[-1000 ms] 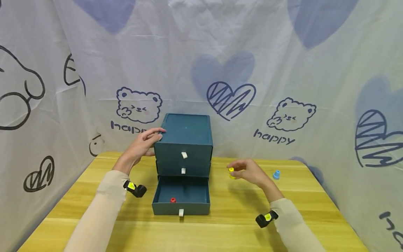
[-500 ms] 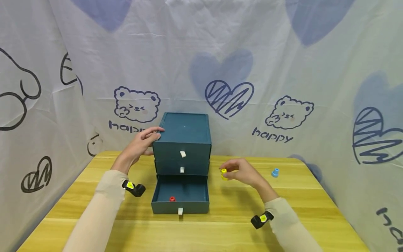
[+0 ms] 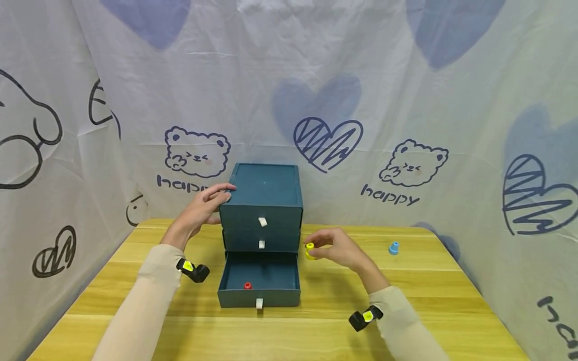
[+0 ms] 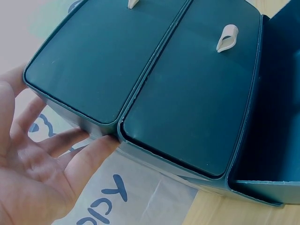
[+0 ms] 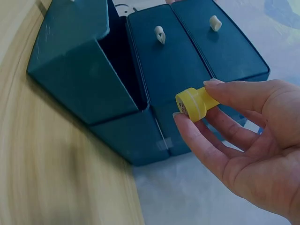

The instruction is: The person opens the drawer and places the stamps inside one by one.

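Note:
My right hand [image 3: 336, 246] pinches a small yellow toy stamp [image 5: 193, 104] between thumb and fingertips. In the right wrist view its round end has a dark printed mark. The hand is in the air just right of a dark teal drawer cabinet [image 3: 266, 185]. On the cabinet's left side rests my left hand [image 3: 198, 210], fingers spread against its upper edge and side wall, as the left wrist view shows. The bottom drawer [image 3: 259, 299] is pulled out, and a red stamp-like piece [image 3: 248, 286] lies inside near its front wall.
A light blue stamp-like piece [image 3: 394, 248] stands on the wooden table [image 3: 406, 301], to the right of my right hand. White tabs [image 3: 263, 221] serve as drawer pulls. A printed cloth [image 3: 262, 90] hangs behind the table and at both sides.
My right hand has moved left with the yellow stamp, from the open tabletop toward the cabinet's right side. My left hand keeps its place on the cabinet.

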Available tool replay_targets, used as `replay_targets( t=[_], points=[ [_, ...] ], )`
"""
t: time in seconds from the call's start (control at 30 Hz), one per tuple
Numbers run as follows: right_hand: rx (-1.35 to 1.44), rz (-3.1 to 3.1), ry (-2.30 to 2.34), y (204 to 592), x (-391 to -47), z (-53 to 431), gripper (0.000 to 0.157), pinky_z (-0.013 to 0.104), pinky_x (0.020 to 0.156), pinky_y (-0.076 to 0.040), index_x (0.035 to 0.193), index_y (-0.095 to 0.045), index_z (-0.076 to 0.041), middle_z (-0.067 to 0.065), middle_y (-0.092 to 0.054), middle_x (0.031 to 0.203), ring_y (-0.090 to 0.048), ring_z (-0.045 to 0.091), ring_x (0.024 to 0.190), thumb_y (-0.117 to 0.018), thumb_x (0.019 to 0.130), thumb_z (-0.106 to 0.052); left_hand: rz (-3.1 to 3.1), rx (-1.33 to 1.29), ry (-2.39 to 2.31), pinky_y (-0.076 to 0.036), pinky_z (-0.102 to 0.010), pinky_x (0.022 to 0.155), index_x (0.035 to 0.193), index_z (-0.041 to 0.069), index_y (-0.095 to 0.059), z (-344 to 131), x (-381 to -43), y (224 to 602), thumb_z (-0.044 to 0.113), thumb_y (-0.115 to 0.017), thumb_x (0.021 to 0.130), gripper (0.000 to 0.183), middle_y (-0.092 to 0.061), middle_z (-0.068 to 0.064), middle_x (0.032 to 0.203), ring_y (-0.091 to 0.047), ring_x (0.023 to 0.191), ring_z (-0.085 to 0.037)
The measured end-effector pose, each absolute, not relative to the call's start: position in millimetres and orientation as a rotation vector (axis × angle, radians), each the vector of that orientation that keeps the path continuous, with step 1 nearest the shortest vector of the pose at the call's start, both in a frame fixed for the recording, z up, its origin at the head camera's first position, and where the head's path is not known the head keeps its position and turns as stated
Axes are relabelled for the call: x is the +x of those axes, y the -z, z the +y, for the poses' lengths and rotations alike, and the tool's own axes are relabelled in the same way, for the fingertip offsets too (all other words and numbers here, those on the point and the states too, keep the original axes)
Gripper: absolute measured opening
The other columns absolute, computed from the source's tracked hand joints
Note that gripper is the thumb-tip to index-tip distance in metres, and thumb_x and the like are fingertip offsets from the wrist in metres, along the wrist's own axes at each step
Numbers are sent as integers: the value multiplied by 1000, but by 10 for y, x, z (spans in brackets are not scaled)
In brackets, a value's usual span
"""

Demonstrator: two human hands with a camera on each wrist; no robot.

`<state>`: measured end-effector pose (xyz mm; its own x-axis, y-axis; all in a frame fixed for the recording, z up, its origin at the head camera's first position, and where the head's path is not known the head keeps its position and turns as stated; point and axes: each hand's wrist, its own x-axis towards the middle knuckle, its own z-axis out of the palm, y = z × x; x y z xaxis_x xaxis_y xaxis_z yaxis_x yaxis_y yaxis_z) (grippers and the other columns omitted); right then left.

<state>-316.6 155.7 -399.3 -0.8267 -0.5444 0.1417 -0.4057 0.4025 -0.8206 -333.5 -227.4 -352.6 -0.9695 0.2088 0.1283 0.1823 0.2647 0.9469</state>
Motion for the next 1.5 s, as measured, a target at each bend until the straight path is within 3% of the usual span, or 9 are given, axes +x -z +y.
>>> replay_targets(
  t=[0.4, 0.87, 1.5],
  points=[
    [-864, 2437, 1387, 4049, -3088, 1287, 25, 31, 83, -63, 117, -75, -2, 16, -73, 113, -69, 20, 96, -75, 93, -6, 2472, 376, -1847, -42, -70, 110, 153, 15, -45, -2286, -3319, 3559, 42, -50, 108, 52, -17, -13, 173, -24, 154, -52],
    [-955, 2401, 1362, 4092, -3070, 996, 26, 20, 79, -60, 118, -73, 1, 18, -74, 114, -68, 13, 89, -74, 93, -6, 2472, 392, -1846, -43, -70, 110, 153, 15, -45, -2291, -3319, 3566, 42, -50, 108, 52, -18, -13, 172, -27, 153, -52],
    [-1016, 2424, 1283, 4129, -3043, 689, 23, 22, 82, -61, 115, -76, -1, 13, -77, 113, -71, 14, 91, -75, 92, -3, 2481, 392, -1840, -44, -69, 109, 153, 15, -45, -2287, -3328, 3522, 43, -50, 108, 53, -16, -13, 173, -22, 155, -52]
  ],
)
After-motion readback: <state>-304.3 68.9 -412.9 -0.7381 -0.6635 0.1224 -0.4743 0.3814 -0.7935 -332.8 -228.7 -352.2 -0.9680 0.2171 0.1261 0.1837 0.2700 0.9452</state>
